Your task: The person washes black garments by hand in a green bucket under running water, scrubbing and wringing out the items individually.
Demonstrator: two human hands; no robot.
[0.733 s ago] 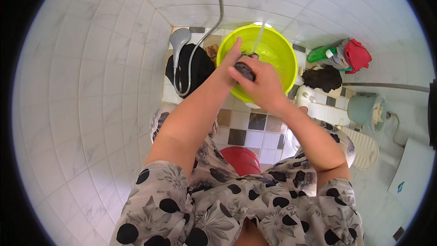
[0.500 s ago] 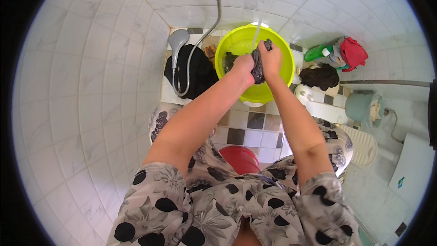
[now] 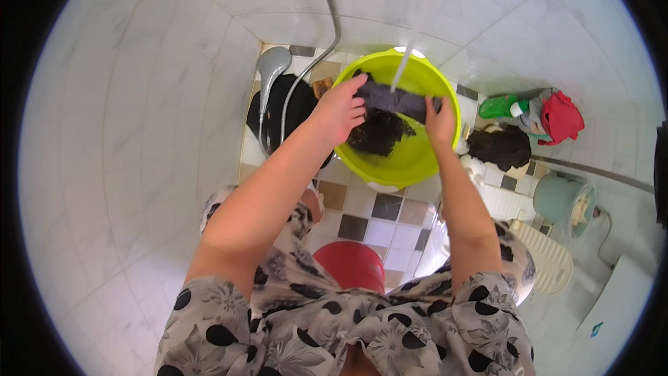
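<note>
Where the shower head (image 3: 274, 63) sits: far left, kinda on top of some black cloth (image 3: 306, 101).
Left hand (image 3: 339, 110): fingers half-curled, gripping one end of a dark cloth strip (image 3: 400, 101).
Dark strip: stretched pretty flat between both hands over the lime-green basin (image 3: 421, 157), water stream (image 3: 407, 59) hitting it.
Basin: more dark cloth (image 3: 380, 134) down inside.
Right hand (image 3: 440, 124): pinching the other end.
Further right: green bottle (image 3: 497, 106), then red cloth (image 3: 562, 118).

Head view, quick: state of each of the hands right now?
Left hand: holding the left end of the dark cloth.
Right hand: closed on the cloth's right end.
</note>
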